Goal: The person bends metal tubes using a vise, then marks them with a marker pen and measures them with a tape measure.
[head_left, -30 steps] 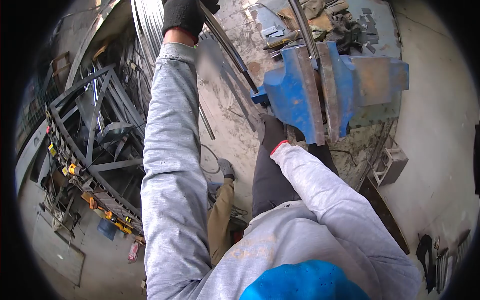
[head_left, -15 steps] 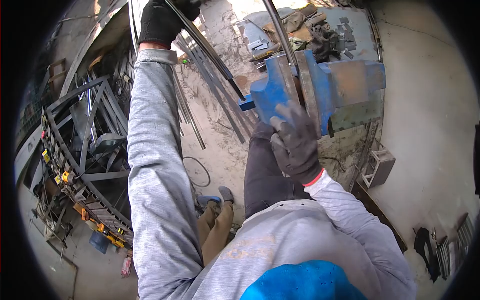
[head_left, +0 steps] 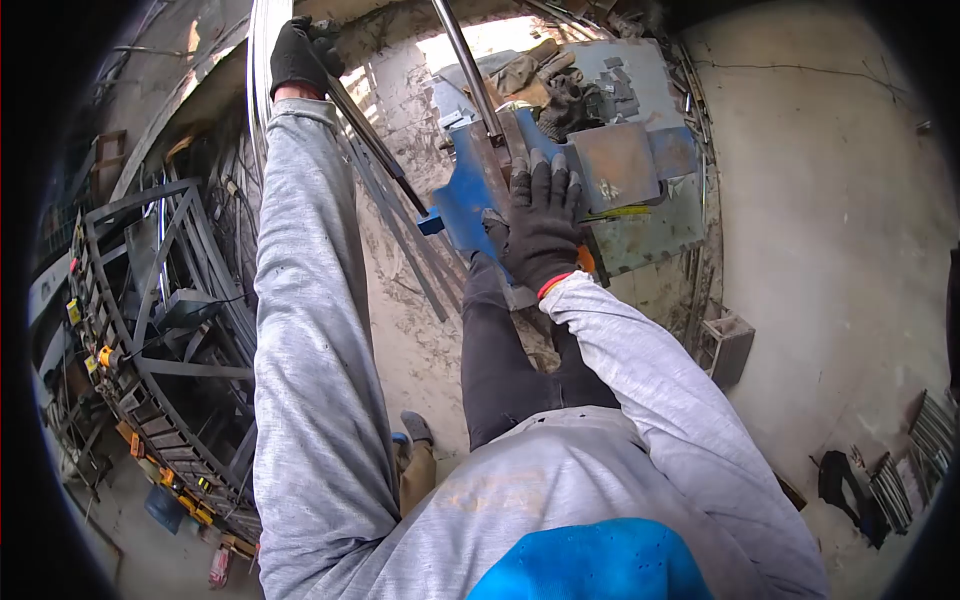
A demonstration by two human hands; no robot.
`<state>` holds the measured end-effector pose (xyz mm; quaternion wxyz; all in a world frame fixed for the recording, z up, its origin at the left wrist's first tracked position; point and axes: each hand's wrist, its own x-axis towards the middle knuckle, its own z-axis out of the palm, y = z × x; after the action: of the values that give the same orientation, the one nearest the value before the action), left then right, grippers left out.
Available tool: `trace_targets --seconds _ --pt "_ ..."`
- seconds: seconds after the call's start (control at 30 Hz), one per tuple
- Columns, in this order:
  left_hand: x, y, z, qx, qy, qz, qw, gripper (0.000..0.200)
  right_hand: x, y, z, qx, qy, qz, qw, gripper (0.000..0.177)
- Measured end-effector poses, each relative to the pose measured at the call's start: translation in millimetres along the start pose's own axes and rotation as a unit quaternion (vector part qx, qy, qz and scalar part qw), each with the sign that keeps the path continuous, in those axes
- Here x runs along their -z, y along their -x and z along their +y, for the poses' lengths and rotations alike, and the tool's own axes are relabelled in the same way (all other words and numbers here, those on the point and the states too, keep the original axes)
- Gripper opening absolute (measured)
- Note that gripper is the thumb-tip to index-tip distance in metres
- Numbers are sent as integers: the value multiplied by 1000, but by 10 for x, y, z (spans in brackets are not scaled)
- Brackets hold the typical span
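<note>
My left hand point(head_left: 300, 56), in a black glove, is stretched far out at the upper left. Its fingers are wrapped round the upper end of a dark metal bar point(head_left: 372, 143). The lower end of that bar meets the small blue end piece of a blue bench vise point(head_left: 463, 190). My right hand point(head_left: 545, 220), also gloved, lies over the vise near its jaws with the fingers stretched out. A shiny metal tube point(head_left: 464, 50) stands up at a slant from between the jaws. What lies beneath my right palm is hidden.
Behind the vise, gloves or rags point(head_left: 545, 80) and small metal plates point(head_left: 615, 88) lie on the bench. Welded steel frames point(head_left: 195, 366) crowd the left side. Long metal strips point(head_left: 400, 225) lie left of the vise. Another person's foot point(head_left: 417, 428) shows below. A box-like block point(head_left: 726, 345) stands right.
My right hand has gone from a blurred position in front of the vise to lying on it, fingers extended. The view has shifted, so the vise appears further left. My left hand still holds the bar.
</note>
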<state>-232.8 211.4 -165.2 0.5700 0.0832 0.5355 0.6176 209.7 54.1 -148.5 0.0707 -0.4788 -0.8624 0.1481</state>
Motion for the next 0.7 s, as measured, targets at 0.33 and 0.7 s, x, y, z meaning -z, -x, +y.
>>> trace_targets --seconds 0.33,0.7 --pt "-906 1887 14 -240 -48 130 961 40 0 37 -65 19 56 25 998 87" --pt "-1005 3781 -1082 -532 -99 77 838 11 -67 68 -106 -13 91 30 995 82"
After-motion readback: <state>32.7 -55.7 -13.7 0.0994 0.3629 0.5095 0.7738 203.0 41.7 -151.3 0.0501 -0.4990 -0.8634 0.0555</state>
